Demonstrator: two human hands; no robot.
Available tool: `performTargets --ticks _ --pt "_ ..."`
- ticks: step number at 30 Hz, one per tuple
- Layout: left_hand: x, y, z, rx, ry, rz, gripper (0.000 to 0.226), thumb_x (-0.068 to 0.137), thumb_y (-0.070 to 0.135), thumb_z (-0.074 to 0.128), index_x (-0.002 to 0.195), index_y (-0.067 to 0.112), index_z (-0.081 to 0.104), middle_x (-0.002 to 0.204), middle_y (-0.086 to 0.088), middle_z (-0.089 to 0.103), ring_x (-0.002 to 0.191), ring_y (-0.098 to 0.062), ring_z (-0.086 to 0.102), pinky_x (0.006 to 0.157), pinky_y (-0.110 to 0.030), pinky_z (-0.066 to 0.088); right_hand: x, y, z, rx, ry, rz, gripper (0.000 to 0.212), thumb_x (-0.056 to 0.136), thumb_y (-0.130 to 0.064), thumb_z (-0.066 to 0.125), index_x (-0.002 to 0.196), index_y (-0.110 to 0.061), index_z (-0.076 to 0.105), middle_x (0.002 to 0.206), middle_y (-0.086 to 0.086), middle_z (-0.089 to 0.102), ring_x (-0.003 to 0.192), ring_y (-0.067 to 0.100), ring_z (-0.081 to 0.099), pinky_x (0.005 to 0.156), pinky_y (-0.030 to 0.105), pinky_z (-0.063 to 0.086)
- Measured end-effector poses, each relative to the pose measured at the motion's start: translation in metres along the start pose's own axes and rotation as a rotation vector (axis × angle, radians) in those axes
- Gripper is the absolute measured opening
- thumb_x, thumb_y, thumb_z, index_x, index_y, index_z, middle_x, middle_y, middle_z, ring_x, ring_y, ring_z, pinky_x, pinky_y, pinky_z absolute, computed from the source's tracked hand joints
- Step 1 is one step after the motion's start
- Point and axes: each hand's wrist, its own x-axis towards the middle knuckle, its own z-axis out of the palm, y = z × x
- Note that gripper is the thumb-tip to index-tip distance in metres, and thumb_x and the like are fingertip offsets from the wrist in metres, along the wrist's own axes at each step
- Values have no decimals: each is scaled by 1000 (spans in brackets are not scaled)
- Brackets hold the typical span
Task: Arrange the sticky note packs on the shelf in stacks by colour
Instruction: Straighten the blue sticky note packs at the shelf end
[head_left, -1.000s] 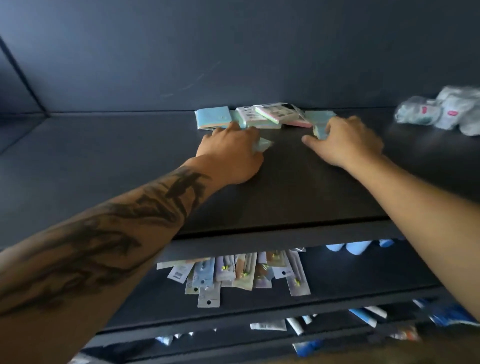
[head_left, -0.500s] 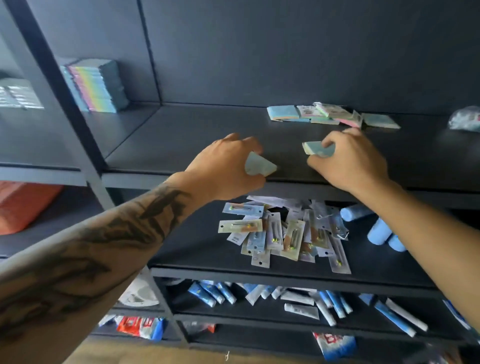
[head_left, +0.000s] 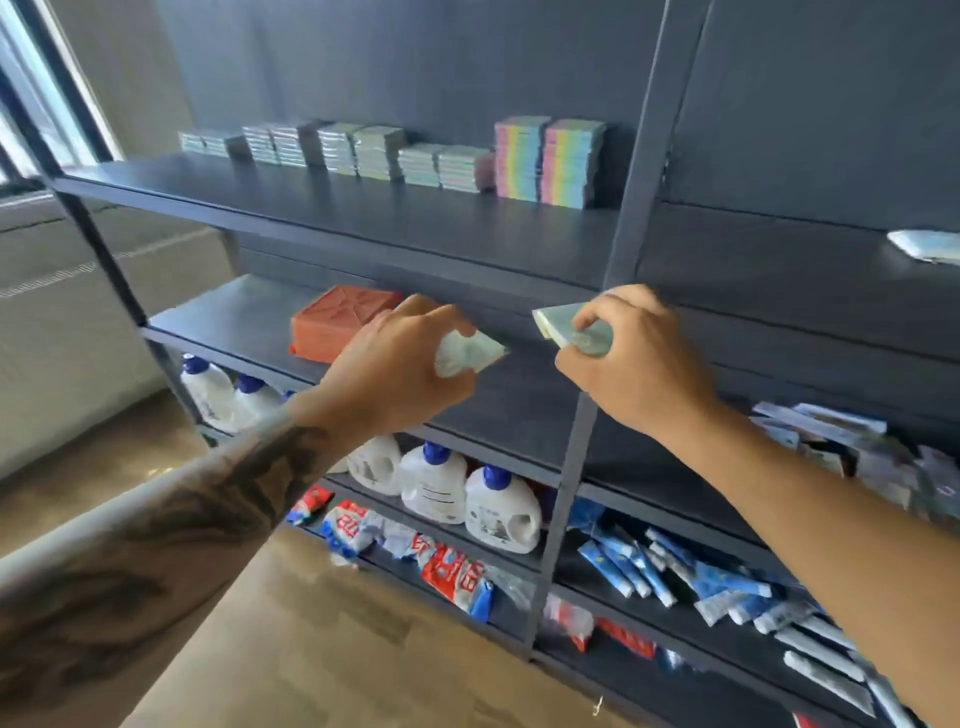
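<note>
Both hands have lifted off the shelf (head_left: 332, 202); left hand (head_left: 400, 369) pinches a pale pack (head_left: 467, 351), right hand (head_left: 631, 358) another pack (head_left: 563, 325), both flat, long edges slanting.

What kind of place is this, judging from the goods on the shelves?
Probably a small shop or stockroom. Dark shelving carries sticky note stacks, white detergent bottles and packaged goods, many of each. Each hand holds a pack.
</note>
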Motion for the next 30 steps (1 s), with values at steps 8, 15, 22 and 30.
performTargets --ticks 8,15,22,30 --pt "-15 -157 -53 -53 167 -221 53 79 48 77 129 37 61 129 1 60 113 -24 59 95 -40 49 87 -125 105 114 -38 -179 40 73 -49 62 103 -23 68 130 -7 54 103 26 63 86 45 55" --pt "23 -280 -91 27 194 -297 63 79 44 79 138 36 58 138 2 57 114 -21 60 98 -41 52 204 -214 223 229 -72 -342 37 80 -42 69 111 -21 68 133 -2 55 111 27 61 92 44 54" --pt "117 -371 -114 34 238 -319 68 81 37 81 142 37 52 138 5 55 113 -14 53 98 -37 47 329 -265 273 210 -90 -391 41 83 -43 66 118 -22 68 138 -1 54 118 27 58 95 43 51" --pt "255 -431 -76 -26 197 -245 70 79 41 85 142 39 54 137 1 58 113 -23 58 94 -39 49 405 -233 286 68 -77 -190 38 83 -46 69 111 -19 70 136 2 53 111 28 60 92 43 53"
